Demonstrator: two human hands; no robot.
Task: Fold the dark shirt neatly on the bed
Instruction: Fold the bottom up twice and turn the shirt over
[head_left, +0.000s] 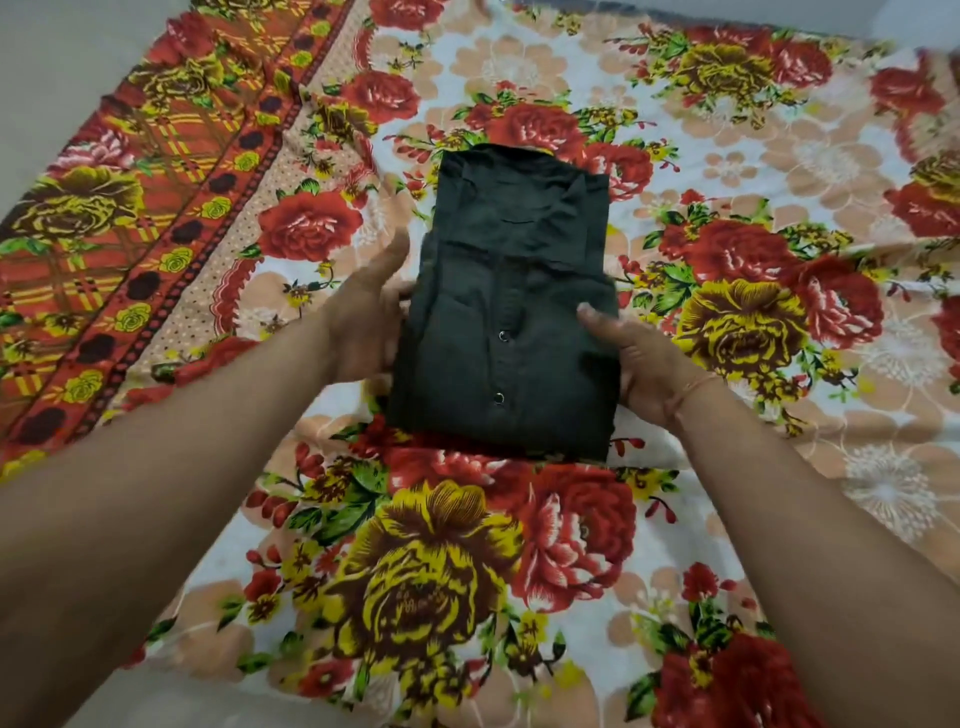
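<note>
The shirt (519, 270) lies near the middle of the bed, folded into a tall, neat rectangle. Its front faces up and its collar (498, 151) sits at the far end. The cloth is very dark, almost black. Two small round metal snaps (503, 336) shine on the placket in the near half, one above the other. A pocket edge shows higher up, close to the fold across the chest. No lettering on the cloth is legible.

The left hand (369, 317) is at the shirt's left edge, about halfway along it. Its fingers meet the edge and seem to slip beneath it, while its thumb stands up clear of the cloth. The hand is blurred, so I cannot tell whether it really grips. The right hand (636, 353) holds the opposite edge, with its thumb (592, 316) lying on top of the cloth and its fingers hidden underneath, pinching the folded layers. A thin orange thread (693, 388) circles the right wrist. Both bare forearms reach in from the near corners.

A shadow lies under the shirt's near edge; whether that end is raised off the bed is unclear.

The sheet (753, 156) under it all is printed with big red roses, yellow blooms and green leaves on a white and peach ground. A broad orange checked border (171, 171) runs down its left side.
</note>
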